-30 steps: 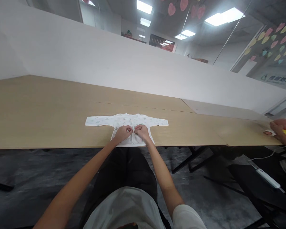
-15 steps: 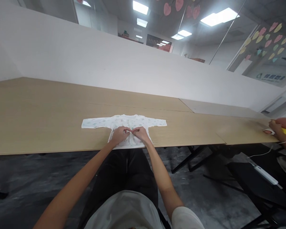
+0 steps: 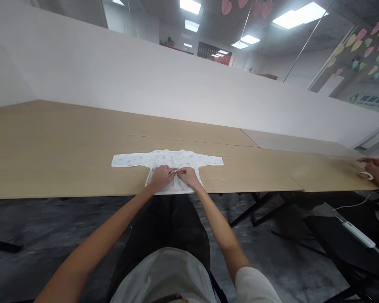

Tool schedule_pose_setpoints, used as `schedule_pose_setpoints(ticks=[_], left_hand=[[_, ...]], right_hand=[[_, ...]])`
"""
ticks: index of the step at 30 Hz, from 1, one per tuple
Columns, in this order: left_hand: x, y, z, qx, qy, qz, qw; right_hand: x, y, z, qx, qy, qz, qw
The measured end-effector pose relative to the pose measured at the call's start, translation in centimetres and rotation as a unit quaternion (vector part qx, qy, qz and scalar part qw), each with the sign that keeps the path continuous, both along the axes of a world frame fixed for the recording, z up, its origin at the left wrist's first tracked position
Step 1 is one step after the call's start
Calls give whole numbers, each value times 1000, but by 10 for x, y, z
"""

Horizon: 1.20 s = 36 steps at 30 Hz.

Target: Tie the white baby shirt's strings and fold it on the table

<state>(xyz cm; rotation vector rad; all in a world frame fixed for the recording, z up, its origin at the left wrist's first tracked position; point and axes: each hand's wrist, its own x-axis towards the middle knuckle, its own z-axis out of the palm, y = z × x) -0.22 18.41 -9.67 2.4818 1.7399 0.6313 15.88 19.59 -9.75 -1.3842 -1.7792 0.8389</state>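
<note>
Pinching at the front of a small white shirt (image 3: pixel 158 159), the two hands meet in the head view with their fingertips nearly touching. The left hand (image 3: pixel 161 176) comes in from eight o'clock of the meeting point, its thumb and fingers closed on the cloth near the front opening; the right hand (image 3: pixel 187 175) comes in from four o'clock and grips the opposite side likewise. What lies between the fingertips is too small to make out. The printed shirt lies flat on the wooden table (image 3: pixel 66 147), just off the view's centre toward eight o'clock, collar at its twelve, hem at its six along the table's near edge, sleeves stretched toward nine and three. A white wall (image 3: pixel 177 84) stands at twelve. Far out at three o'clock, a co-worker's hand (image 3: pixel 376 170) is near something red and yellow, partly cut off.
</note>
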Motion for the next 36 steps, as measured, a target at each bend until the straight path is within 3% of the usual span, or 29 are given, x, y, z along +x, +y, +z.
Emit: schedule_pose_setpoints(ticks=[4,6,11,13,17,21,25,29,32,34,36], left_hand=[[-12,-3,2,38,63,-24,997],[-23,1,6,36,94,-16,995],[-65,35,19,35,113,66,991],[-83,52,21,18,96,107,989],[-104,78,19,-49,62,137,987],[-108,88,21,-80,42,143,986],[-109,97,47,-86,14,135,987],[-112,110,105,1,0,162,987],[-117,112,143,129,-3,173,976],[-124,106,151,201,16,159,966],[-132,96,141,234,57,127,962]], right_hand=[[12,11,8,-64,24,66,995],[24,24,13,-84,34,59,994],[59,72,19,28,-44,-104,993],[71,89,17,66,-108,-128,984],[80,107,16,85,-255,-77,960],[79,110,22,91,-359,-50,927],[81,118,49,83,-402,-34,911],[88,132,104,140,-412,-96,895],[98,135,141,266,-405,-165,859],[107,128,150,331,-413,-162,833],[118,115,143,341,-454,-102,817]])
